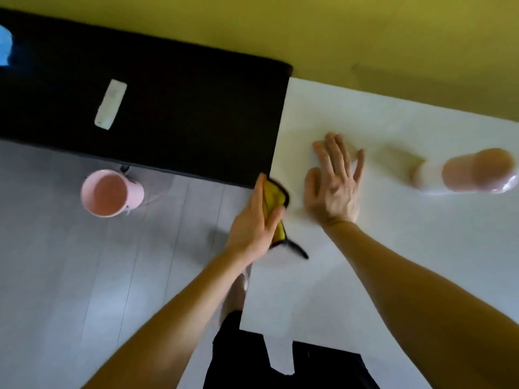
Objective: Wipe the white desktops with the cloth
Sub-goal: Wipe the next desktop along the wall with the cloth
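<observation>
A white desktop [393, 248] fills the right half of the view. My left hand [252, 226] grips a yellow cloth with a dark border [273, 196] at the desktop's left edge, close to the corner of the black surface. Part of the cloth hangs below my palm. My right hand [334, 181] lies flat on the white desktop, fingers straight and spread, just right of the cloth.
A pinkish cup [474, 174], blurred, stands on the desktop right of my right hand. A black surface [182, 108] at the left carries a white remote [110, 104]. A pink bin [108, 193] stands on the grey floor. A yellow wall [337, 32] backs the desk.
</observation>
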Available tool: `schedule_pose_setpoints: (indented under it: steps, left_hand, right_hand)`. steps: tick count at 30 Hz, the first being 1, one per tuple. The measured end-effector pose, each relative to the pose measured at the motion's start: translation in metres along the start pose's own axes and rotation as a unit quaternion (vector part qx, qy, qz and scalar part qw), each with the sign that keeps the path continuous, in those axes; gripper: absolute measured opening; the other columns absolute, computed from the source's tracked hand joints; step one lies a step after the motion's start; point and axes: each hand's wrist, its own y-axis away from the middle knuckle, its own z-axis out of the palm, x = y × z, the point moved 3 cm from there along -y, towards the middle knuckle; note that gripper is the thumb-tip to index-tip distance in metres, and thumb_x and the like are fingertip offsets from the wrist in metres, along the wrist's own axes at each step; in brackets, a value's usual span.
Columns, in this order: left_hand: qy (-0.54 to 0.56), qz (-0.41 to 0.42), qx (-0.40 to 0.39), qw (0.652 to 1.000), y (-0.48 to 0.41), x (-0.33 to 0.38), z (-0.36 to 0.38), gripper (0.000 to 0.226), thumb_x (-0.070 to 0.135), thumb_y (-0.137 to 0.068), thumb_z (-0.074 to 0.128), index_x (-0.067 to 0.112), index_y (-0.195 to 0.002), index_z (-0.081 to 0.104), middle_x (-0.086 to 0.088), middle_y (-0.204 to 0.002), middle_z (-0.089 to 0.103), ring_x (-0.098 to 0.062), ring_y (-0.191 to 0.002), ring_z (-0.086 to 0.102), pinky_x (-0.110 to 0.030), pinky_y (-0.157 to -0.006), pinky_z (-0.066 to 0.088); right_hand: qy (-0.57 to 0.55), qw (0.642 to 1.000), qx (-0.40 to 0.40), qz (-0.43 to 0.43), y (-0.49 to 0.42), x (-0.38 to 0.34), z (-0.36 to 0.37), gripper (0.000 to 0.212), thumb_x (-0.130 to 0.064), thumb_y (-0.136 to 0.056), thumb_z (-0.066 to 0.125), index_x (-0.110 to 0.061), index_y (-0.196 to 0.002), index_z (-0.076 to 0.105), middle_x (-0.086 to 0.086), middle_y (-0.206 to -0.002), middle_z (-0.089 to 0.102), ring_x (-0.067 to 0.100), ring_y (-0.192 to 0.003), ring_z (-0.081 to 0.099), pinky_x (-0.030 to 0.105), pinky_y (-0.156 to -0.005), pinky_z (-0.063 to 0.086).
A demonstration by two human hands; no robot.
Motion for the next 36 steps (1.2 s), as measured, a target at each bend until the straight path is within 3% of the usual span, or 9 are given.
schedule_pose_setpoints:
  steps: [4, 7, 12, 19, 21, 25, 28, 32, 36]
  left_hand:
    - [0.005, 0.035, 0.048, 0.998, -0.153, 0.071, -0.026, 0.083, 0.052, -0.112, 0.051, 0.027, -0.175, 0.005, -0.008, -0.172, 0.039, -0.038, -0.14, 0.058, -0.043, -0.099, 0.052]
    - [0.047, 0.092, 0.041, 0.994, -0.096, 0.039, -0.013, 0.084, 0.047, -0.11, 0.057, 0.027, -0.175, 0.007, -0.002, -0.177, 0.031, -0.027, -0.151, 0.048, -0.045, -0.116, 0.05]
    - [0.071, 0.039, -0.037, 0.996, 0.045, -0.019, 0.007, 0.076, 0.075, -0.105, 0.037, 0.056, -0.166, -0.004, 0.001, -0.171, 0.042, -0.021, -0.143, 0.059, -0.006, -0.1, 0.047]
    - [-0.03, 0.051, 0.076, 0.995, -0.197, 0.085, -0.03, 0.077, 0.049, -0.113, 0.048, 0.016, -0.174, 0.013, -0.012, -0.171, 0.04, -0.04, -0.14, 0.058, -0.048, -0.102, 0.051]
    - [-0.015, 0.061, 0.101, 0.993, -0.164, 0.072, -0.024, 0.077, 0.048, -0.113, 0.05, 0.017, -0.174, 0.016, -0.009, -0.173, 0.039, -0.035, -0.141, 0.057, -0.04, -0.103, 0.052]
    - [0.076, 0.046, 0.009, 0.996, -0.015, 0.018, -0.007, 0.079, 0.054, -0.108, 0.05, 0.026, -0.173, 0.016, -0.003, -0.17, 0.043, -0.022, -0.141, 0.057, 0.004, -0.09, 0.041]
    - [0.051, 0.008, -0.023, 0.998, -0.013, 0.015, -0.009, 0.08, 0.057, -0.106, 0.047, 0.027, -0.173, 0.015, -0.006, -0.164, 0.052, -0.029, -0.132, 0.065, -0.007, -0.085, 0.045]
    - [-0.061, 0.036, 0.093, 0.993, -0.156, 0.076, -0.025, 0.078, 0.05, -0.112, 0.05, 0.015, -0.173, 0.017, -0.019, -0.163, 0.05, -0.045, -0.133, 0.062, -0.047, -0.1, 0.051]
    - [-0.234, 0.119, 0.079, 0.962, -0.239, 0.133, -0.067, 0.073, 0.041, -0.114, 0.047, 0.024, -0.175, 0.011, -0.011, -0.166, 0.045, -0.047, -0.124, 0.065, -0.054, -0.094, 0.054]
  right_hand:
    - [-0.001, 0.998, 0.05, 0.035, 0.003, 0.011, 0.001, 0.049, -0.018, -0.101, 0.053, -0.012, -0.149, 0.058, 0.012, -0.165, 0.047, 0.029, -0.161, 0.032, 0.067, -0.13, 0.013]
    - [-0.007, 0.998, 0.051, 0.035, 0.004, 0.01, 0.002, 0.051, -0.016, -0.1, 0.054, -0.009, -0.151, 0.057, 0.015, -0.165, 0.047, 0.031, -0.16, 0.034, 0.068, -0.129, 0.015]
    - [-0.015, 0.998, 0.043, 0.032, 0.007, 0.01, 0.002, 0.05, -0.021, -0.106, 0.045, -0.006, -0.153, 0.057, 0.016, -0.166, 0.046, 0.033, -0.161, 0.033, 0.07, -0.128, 0.014]
    - [0.001, 0.998, 0.048, 0.037, 0.007, 0.011, 0.004, 0.049, -0.022, -0.109, 0.041, -0.008, -0.154, 0.057, 0.014, -0.165, 0.048, 0.032, -0.161, 0.034, 0.067, -0.129, 0.016]
    - [-0.005, 0.998, 0.047, 0.035, 0.008, 0.011, 0.004, 0.048, -0.019, -0.108, 0.045, -0.007, -0.153, 0.057, 0.014, -0.165, 0.048, 0.032, -0.16, 0.035, 0.068, -0.129, 0.017]
    - [-0.009, 0.998, 0.047, 0.042, 0.009, 0.007, 0.003, 0.048, -0.017, -0.105, 0.048, -0.006, -0.151, 0.059, 0.014, -0.165, 0.048, 0.032, -0.161, 0.035, 0.07, -0.127, 0.018]
    - [-0.012, 0.998, 0.04, 0.048, 0.005, 0.007, 0.002, 0.047, -0.018, -0.105, 0.051, -0.006, -0.15, 0.06, 0.015, -0.165, 0.049, 0.033, -0.16, 0.035, 0.07, -0.127, 0.018]
    - [-0.014, 0.998, 0.04, 0.045, 0.005, 0.008, 0.0, 0.047, -0.02, -0.105, 0.051, -0.005, -0.149, 0.06, 0.016, -0.164, 0.05, 0.033, -0.16, 0.036, 0.07, -0.128, 0.018]
    - [-0.021, 0.998, 0.039, 0.05, 0.006, 0.008, -0.001, 0.048, -0.021, -0.107, 0.047, -0.006, -0.151, 0.059, 0.014, -0.166, 0.047, 0.031, -0.162, 0.032, 0.067, -0.13, 0.014]
